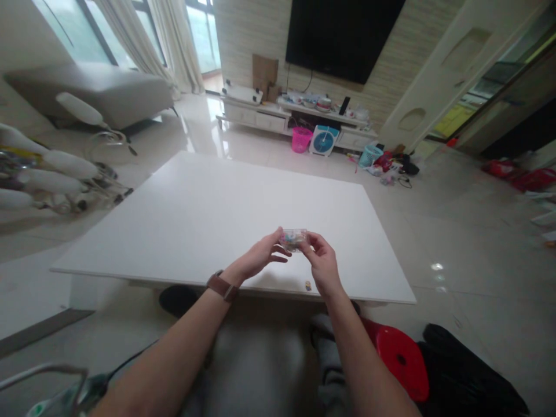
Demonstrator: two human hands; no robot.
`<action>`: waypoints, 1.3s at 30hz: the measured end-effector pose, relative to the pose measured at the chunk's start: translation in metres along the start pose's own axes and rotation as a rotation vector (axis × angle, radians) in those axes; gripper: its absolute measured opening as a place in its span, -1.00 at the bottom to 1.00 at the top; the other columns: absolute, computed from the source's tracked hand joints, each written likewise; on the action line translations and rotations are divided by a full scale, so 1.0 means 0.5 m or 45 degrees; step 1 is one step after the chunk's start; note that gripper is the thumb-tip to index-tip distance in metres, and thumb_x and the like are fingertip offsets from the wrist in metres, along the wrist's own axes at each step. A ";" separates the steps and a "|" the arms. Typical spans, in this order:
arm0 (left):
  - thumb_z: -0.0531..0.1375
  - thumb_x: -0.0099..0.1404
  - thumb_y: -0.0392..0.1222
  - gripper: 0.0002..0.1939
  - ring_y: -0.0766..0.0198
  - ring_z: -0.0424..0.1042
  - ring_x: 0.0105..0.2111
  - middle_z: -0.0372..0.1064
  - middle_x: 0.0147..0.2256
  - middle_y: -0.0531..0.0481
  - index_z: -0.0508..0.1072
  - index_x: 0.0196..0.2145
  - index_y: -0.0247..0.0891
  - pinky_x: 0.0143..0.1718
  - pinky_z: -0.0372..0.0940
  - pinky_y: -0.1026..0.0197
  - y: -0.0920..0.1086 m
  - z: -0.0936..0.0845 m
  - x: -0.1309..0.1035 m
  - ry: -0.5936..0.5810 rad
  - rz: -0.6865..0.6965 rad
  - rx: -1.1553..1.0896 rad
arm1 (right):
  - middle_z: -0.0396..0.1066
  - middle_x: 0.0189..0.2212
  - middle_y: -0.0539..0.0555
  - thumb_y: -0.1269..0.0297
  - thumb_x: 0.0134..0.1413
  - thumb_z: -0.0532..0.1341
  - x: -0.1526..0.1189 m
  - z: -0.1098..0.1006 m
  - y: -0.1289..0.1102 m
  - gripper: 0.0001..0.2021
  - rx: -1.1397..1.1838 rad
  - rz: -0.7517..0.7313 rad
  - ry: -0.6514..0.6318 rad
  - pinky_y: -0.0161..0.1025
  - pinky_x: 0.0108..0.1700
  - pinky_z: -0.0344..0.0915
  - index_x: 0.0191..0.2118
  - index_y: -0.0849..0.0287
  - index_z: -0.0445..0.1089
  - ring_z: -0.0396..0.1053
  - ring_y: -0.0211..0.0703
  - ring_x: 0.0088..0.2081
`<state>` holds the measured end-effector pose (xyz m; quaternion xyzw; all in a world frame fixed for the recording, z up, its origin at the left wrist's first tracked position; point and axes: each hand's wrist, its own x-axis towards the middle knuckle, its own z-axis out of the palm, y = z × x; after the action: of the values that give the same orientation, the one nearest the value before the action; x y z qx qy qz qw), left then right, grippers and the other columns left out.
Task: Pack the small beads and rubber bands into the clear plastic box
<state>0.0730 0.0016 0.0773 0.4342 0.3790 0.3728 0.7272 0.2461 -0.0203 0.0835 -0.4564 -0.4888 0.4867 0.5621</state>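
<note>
A small clear box (294, 239) with colourful bits inside is held just above the white table (243, 202), near its front edge. My left hand (264, 253) grips the box's left end, its lower fingers spread beneath. At the right end, my right hand (321, 259) pinches the box between thumb and fingers. A tiny yellow and blue figure (308, 285) lies on the table below the box, close to the front edge. What exactly the box contains is too small to tell.
A red stool (402, 362) and a black bag (469, 376) are at the lower right. White padded chairs (52, 174) stand at the left. Across the floor, a pink basket (301, 139) and a blue fan (324, 140) sit before a low cabinet (271, 120).
</note>
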 end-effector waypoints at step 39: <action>0.07 0.38 0.23 -0.48 0.29 0.29 -0.50 0.36 -0.53 0.03 0.44 -0.49 -0.26 -0.48 0.16 0.27 -0.007 0.071 0.020 0.725 0.480 0.300 | 0.54 0.00 0.19 -0.03 0.20 0.21 0.002 0.122 0.009 -0.62 0.498 0.083 0.371 -0.03 0.04 0.42 -0.02 0.14 0.40 0.52 -0.04 -0.03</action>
<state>0.1091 -0.0031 0.0834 0.4562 0.5199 0.5602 0.4558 0.1850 -0.0165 0.0856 -0.4197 -0.2840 0.5192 0.6882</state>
